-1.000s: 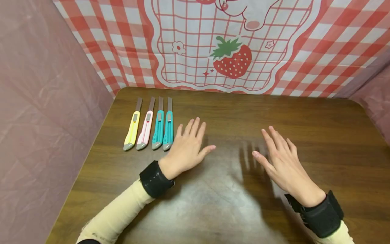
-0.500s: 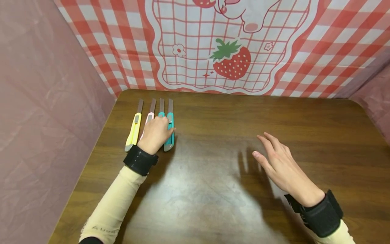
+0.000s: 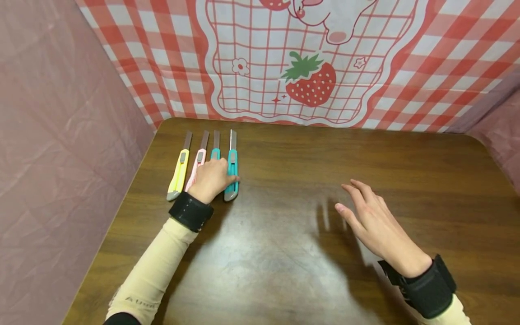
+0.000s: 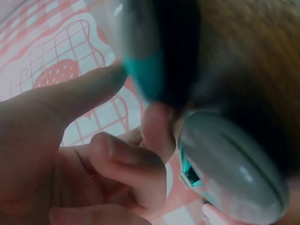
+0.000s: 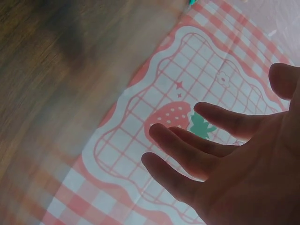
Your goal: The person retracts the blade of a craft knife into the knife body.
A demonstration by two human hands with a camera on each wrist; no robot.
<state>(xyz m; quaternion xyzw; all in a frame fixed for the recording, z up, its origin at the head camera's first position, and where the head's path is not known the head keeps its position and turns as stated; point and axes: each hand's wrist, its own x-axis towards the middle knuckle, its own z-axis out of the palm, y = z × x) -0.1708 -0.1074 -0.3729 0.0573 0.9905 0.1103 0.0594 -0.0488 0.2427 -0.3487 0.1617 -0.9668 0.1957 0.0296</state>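
Observation:
In the head view, my left hand (image 3: 210, 177) pinches the rightmost teal utility knife (image 3: 232, 159), its thumb on the right side of the handle. In the left wrist view that knife's teal handle (image 4: 146, 77) shows blurred between thumb and curled fingers. A second teal utility knife (image 3: 215, 153) is partly hidden under the hand, its grey end cap (image 4: 234, 168) large in the left wrist view. Beside it lie a pink utility knife (image 3: 200, 156) and a yellow utility knife (image 3: 178, 174), all with blades extended. My right hand (image 3: 373, 223) hovers with spread, slightly bent fingers, holding nothing.
The knives are lined up at the far left of the brown wooden table (image 3: 284, 225). Behind the table hangs a red-and-white checked cloth (image 3: 390, 99) with a strawberry print. Pink fabric (image 3: 61, 158) borders the left side.
My left hand has moved left and onto the knives, and now grips the rightmost teal one. That knife has shifted right, apart from the other teal knife. My right hand's fingers have bent slightly.

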